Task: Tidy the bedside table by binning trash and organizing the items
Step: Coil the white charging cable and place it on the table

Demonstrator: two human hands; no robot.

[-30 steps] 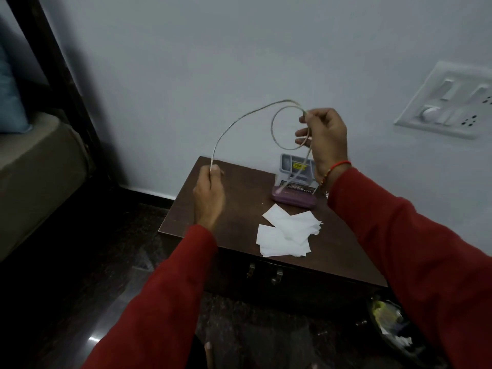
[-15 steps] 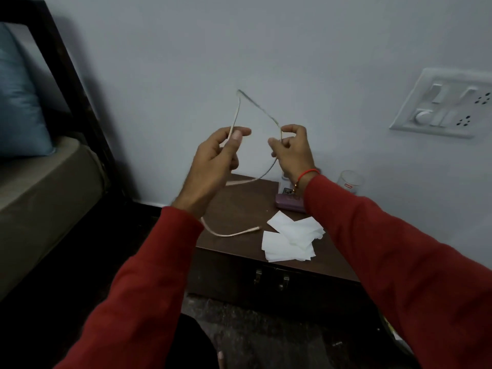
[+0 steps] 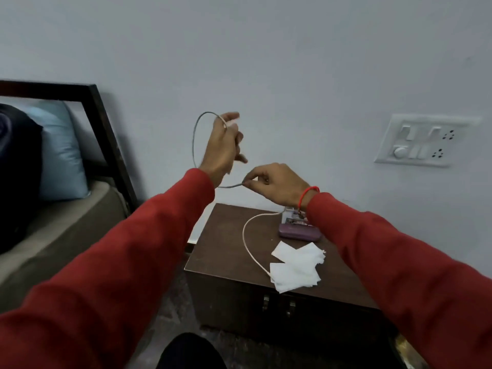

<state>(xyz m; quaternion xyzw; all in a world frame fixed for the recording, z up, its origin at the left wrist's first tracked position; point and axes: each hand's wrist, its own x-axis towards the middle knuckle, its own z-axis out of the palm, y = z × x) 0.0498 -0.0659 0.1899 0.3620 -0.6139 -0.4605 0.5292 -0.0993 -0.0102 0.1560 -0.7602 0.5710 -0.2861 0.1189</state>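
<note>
The white cable [image 3: 196, 139] arcs at centre frame, looping left of the raised left hand [image 3: 223, 145], which pinches its upper end; the right hand [image 3: 274, 186] pinches it lower down. Its tail trails onto the bedside table [image 3: 221, 246], ending by the tissues [image 3: 295, 267].

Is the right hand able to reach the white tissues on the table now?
Probably not at once. The right hand pinches the cable, which the left hand also holds. The tissues lie uncovered on the table below it, so the path looks free once the grip lets go.
</note>
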